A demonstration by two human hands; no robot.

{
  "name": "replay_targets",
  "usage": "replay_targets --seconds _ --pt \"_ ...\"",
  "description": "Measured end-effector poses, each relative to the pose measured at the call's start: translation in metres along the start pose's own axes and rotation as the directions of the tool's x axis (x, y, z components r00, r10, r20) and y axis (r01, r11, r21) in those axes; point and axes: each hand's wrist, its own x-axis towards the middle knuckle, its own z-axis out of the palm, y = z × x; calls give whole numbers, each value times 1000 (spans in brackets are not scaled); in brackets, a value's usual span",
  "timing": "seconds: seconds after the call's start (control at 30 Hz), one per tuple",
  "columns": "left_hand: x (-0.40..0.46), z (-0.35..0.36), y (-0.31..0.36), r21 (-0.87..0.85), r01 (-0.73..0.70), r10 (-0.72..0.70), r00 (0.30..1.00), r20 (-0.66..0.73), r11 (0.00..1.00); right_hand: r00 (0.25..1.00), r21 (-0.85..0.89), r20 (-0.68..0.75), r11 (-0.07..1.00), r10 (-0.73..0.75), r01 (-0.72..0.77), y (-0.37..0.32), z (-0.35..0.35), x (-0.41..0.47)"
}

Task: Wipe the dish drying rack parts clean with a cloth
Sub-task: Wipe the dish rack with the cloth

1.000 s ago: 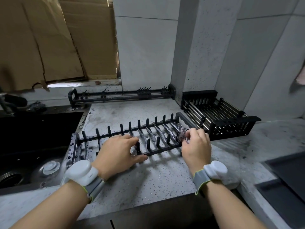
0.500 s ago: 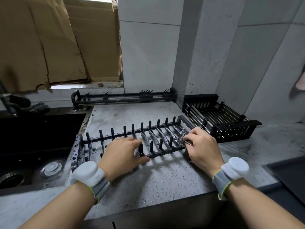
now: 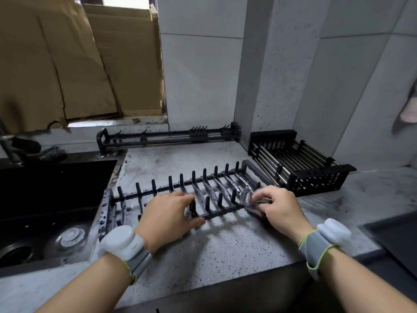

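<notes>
Hands: left hand (image 3: 168, 214) grips the near rail of the black plate rack (image 3: 203, 188); right hand (image 3: 278, 206) pinches a grey cloth (image 3: 247, 196) against the rack's right end. Rack lies flat on the speckled worktop (image 3: 225, 240), between sink (image 3: 45, 199) and black basket (image 3: 300, 163).

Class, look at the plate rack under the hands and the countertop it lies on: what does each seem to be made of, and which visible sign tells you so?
Plate rack: likely matte black plastic pegs and frame, with glossier, perhaps metal, perforated slats that catch the light. Countertop: pale grey stone or composite, judging by its dark speckles and dull sheen.
</notes>
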Motion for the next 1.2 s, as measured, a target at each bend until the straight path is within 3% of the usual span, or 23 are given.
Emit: replay_targets --seconds 0.1,0.33,0.53,0.7,0.93,1.1,1.2 --pt "0 0 0 4 5 -5 1000 8 1000 995 169 -95 984 -33 49 -11 7 -3" --pt "-2 -4 1 22 0 0 1000 -7 1000 967 -277 -190 954 -172 115 -3 47 -16" --pt "-2 0 0 17 5 -5 1000 -13 1000 953 -339 -167 923 -251 184 -3 47 -9" --pt "-1 0 0 26 6 -6 1000 0 1000 960 -234 -228 966 -162 107 -13 53 -2" --pt "-1 0 -1 27 2 -2 1000 -6 1000 970 -253 -65 945 -232 209 -2 27 13" --pt "-2 -1 0 24 4 -4 1000 -8 1000 881 -404 -28 811 -473 423 14 25 1" --pt "-1 -2 0 22 -3 3 1000 12 1000 860 -418 15 778 -511 469 22 17 1"
